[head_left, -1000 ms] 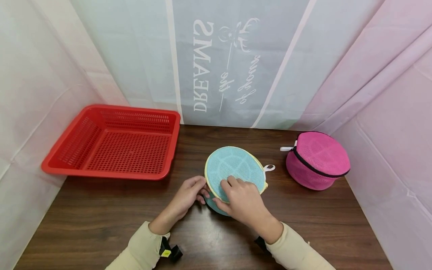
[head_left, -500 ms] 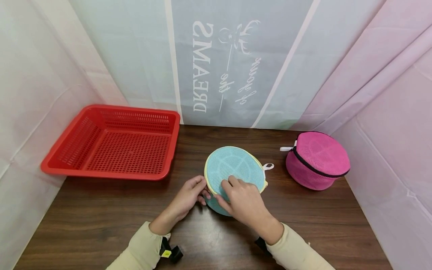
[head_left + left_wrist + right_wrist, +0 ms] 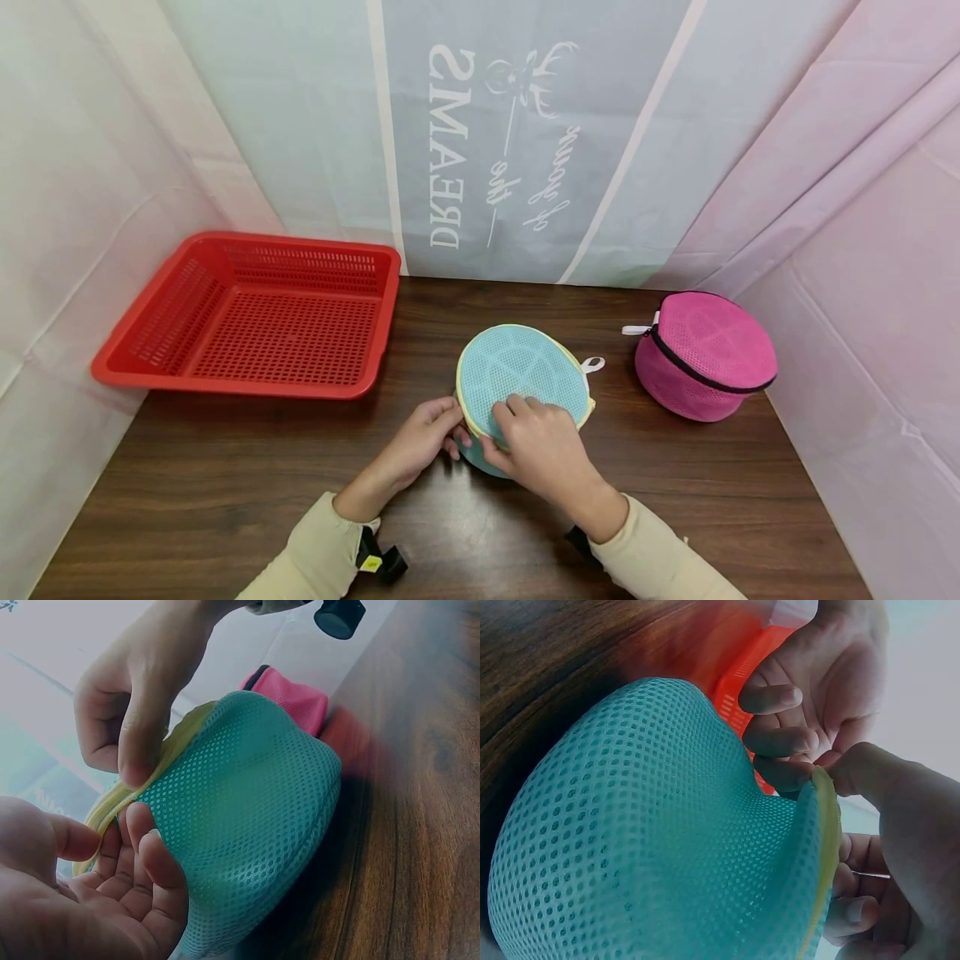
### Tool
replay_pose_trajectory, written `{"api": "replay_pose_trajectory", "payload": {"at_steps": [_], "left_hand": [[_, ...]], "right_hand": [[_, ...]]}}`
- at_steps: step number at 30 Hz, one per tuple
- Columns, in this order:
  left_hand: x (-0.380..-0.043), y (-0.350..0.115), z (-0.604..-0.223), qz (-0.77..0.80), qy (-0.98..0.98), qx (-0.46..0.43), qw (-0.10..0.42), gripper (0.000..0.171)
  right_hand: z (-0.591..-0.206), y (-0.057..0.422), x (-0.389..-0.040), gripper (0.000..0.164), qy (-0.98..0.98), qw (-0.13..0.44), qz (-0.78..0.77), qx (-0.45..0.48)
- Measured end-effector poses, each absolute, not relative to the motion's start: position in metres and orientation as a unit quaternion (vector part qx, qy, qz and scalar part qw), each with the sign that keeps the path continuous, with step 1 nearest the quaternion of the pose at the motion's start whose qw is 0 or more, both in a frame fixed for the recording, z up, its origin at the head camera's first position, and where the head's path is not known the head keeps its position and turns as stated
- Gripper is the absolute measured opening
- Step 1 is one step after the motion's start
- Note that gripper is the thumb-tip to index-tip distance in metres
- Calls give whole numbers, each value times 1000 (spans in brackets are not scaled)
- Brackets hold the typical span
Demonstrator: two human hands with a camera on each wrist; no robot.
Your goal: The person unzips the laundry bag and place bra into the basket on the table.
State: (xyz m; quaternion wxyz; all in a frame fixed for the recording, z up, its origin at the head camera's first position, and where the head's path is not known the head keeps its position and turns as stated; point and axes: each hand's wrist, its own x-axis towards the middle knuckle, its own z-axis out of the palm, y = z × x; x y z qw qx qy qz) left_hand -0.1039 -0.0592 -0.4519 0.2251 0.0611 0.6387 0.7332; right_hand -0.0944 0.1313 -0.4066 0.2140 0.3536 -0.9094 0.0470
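A light-blue mesh laundry bag (image 3: 517, 362) with a yellow zip rim and a white loop stands on the table between both hands. My left hand (image 3: 420, 442) is at its left side. Thumb and forefinger pinch the yellow rim (image 3: 112, 806), while the other fingers curl loosely beside the mesh wall. Over the front of the lid lies my right hand (image 3: 546, 454), its fingers bent on the top mesh and its thumb at the rim. From the right wrist, the bag's wall (image 3: 645, 825) looks dented inward below the rim. The zip pull is not clearly visible.
A red plastic basket (image 3: 292, 387) with a perforated bottom stands at the back left. A pink mesh laundry bag (image 3: 712, 342) with a black zip rim stands at the right. Printed cloth (image 3: 510, 258) walls surround the brown wooden table (image 3: 225, 500).
The blue bag's white loop has shifted slightly to the left. The left hand has edged a little to the right along with the rim; the right hand is almost still.
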Motion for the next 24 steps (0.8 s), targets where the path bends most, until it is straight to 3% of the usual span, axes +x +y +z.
{"api": "replay_pose_trajectory", "payload": {"at_steps": [24], "left_hand": [[-102, -58, -450, 709, 676, 77, 186, 31]], "right_hand": [[-396, 135, -95, 13, -871, 251, 88, 413]]}}
